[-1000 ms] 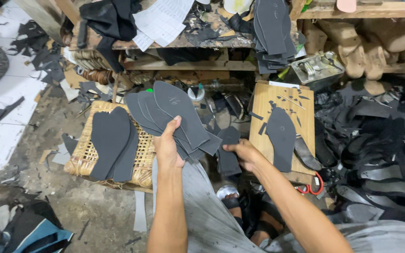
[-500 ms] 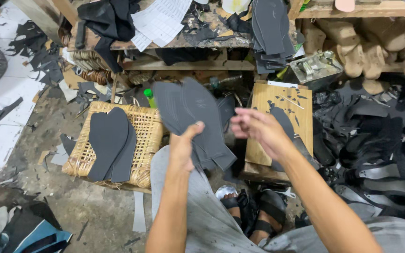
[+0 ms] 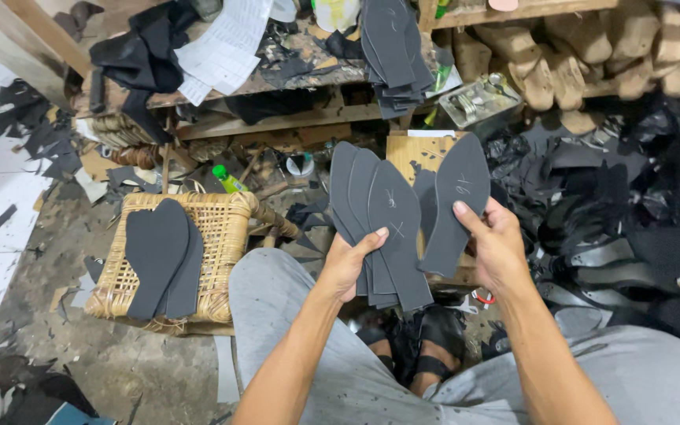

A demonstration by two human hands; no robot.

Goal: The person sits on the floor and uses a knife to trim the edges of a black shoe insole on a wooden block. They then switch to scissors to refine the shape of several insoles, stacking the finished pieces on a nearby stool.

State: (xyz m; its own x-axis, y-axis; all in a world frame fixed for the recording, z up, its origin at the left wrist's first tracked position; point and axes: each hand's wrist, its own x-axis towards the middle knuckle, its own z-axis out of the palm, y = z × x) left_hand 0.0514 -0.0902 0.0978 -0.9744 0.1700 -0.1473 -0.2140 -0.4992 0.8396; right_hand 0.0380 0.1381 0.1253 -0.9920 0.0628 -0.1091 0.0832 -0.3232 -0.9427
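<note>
Head view: the left hand [image 3: 349,264] grips a fanned stack of dark sole cut-outs [image 3: 375,220] at centre frame, while the right hand [image 3: 497,244], at 3 o'clock of it, pinches a single sole cut-out [image 3: 454,201], with a wicker stool [image 3: 222,236] bearing two more at 9 o'clock.

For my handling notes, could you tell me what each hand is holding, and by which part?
The left hand grips a fanned stack of dark sole cut-outs near their lower ends. The right hand holds a single dark sole cut-out by its lower edge.
</note>
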